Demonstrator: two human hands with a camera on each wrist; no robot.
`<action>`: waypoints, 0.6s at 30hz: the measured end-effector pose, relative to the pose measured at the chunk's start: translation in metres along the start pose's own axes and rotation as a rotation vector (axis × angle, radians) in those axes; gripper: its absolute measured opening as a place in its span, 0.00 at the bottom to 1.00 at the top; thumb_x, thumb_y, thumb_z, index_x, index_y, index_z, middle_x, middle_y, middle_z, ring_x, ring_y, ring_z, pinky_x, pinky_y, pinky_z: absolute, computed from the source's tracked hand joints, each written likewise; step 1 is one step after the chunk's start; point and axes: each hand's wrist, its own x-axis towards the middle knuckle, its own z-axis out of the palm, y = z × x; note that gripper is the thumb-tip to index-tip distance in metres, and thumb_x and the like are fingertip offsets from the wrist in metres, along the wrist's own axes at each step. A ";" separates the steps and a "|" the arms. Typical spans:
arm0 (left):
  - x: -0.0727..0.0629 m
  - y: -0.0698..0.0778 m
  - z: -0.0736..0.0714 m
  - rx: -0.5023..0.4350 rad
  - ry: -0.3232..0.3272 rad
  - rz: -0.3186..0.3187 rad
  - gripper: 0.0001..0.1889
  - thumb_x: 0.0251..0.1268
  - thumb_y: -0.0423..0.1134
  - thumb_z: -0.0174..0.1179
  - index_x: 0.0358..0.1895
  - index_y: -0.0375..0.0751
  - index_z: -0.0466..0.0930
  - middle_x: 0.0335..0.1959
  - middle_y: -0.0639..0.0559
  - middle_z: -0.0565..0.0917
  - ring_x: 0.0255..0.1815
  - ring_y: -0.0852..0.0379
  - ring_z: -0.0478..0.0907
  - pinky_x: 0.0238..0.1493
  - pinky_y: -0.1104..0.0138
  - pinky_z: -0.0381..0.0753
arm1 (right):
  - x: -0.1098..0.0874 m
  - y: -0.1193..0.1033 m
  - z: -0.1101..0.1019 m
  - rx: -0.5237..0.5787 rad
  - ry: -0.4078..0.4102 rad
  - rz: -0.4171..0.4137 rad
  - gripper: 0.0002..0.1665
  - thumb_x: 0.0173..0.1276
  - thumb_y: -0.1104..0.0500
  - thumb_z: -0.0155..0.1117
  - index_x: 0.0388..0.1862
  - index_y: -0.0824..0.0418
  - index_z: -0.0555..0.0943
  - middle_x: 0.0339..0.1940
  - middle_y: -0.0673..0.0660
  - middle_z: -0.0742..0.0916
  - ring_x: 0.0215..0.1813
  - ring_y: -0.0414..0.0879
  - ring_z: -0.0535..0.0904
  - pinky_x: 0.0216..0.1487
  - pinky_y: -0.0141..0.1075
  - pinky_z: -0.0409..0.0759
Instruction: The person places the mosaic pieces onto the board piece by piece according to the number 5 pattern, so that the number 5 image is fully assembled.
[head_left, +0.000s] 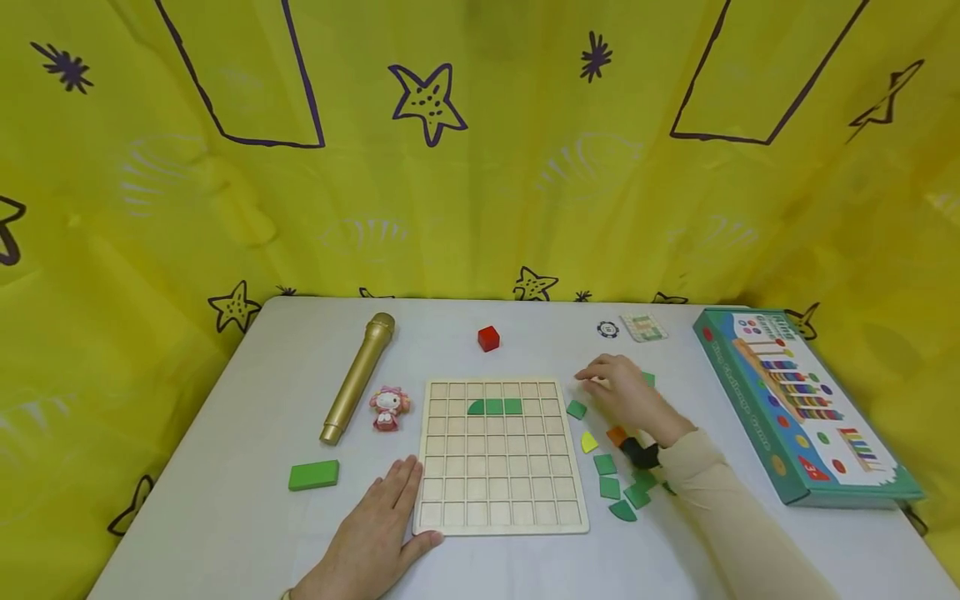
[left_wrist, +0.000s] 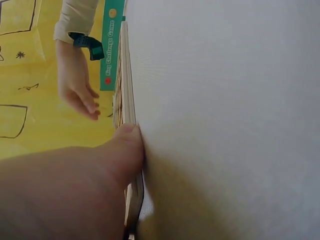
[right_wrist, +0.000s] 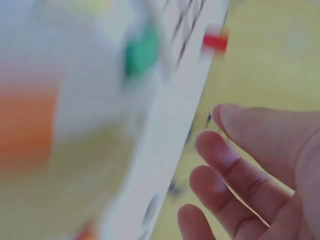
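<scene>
My left hand (head_left: 377,527) rests at the left edge of a wooden grid board (head_left: 480,530), fingers straight along it and thumb at the near corner. In the left wrist view the thumb (left_wrist: 125,150) presses on the board's side. A green quarter-circle tile (head_left: 476,407) and two green square tiles (head_left: 503,407) lie in a row in the board's second row. My right hand (head_left: 626,396) hovers right of the board with relaxed fingers and holds nothing; in the right wrist view the fingertips are apart from any tile. A green square tile (head_left: 576,409) lies just below it.
Loose tiles lie right of the board, among them a yellow quarter-circle (head_left: 588,442) and an orange one (head_left: 617,436). Around stand a game box (head_left: 813,408), red cube (head_left: 489,338), gold microphone (head_left: 358,379), small figurine (head_left: 387,407), green block (head_left: 313,475), poker chip (head_left: 607,330) and coaster (head_left: 643,327).
</scene>
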 end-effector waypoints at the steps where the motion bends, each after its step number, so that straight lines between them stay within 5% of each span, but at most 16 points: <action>1: 0.000 0.000 0.000 0.000 0.001 -0.001 0.44 0.69 0.64 0.50 0.71 0.25 0.60 0.73 0.35 0.61 0.72 0.41 0.58 0.66 0.49 0.64 | -0.003 0.011 -0.007 -0.009 0.019 0.027 0.09 0.67 0.68 0.64 0.45 0.68 0.86 0.41 0.59 0.84 0.46 0.57 0.76 0.48 0.53 0.75; 8: 0.001 0.000 -0.001 0.006 0.003 -0.004 0.45 0.69 0.64 0.50 0.71 0.25 0.60 0.73 0.35 0.61 0.72 0.41 0.58 0.65 0.48 0.65 | -0.019 0.071 -0.036 -0.089 -0.003 0.192 0.13 0.66 0.70 0.61 0.48 0.72 0.83 0.38 0.64 0.82 0.39 0.57 0.76 0.41 0.52 0.76; 18: 0.000 -0.001 0.000 0.021 -0.010 0.002 0.45 0.69 0.65 0.48 0.71 0.25 0.60 0.73 0.36 0.61 0.72 0.41 0.58 0.65 0.50 0.67 | -0.022 0.087 -0.035 -0.080 -0.121 0.234 0.17 0.64 0.67 0.66 0.51 0.72 0.80 0.36 0.64 0.79 0.38 0.57 0.75 0.41 0.53 0.77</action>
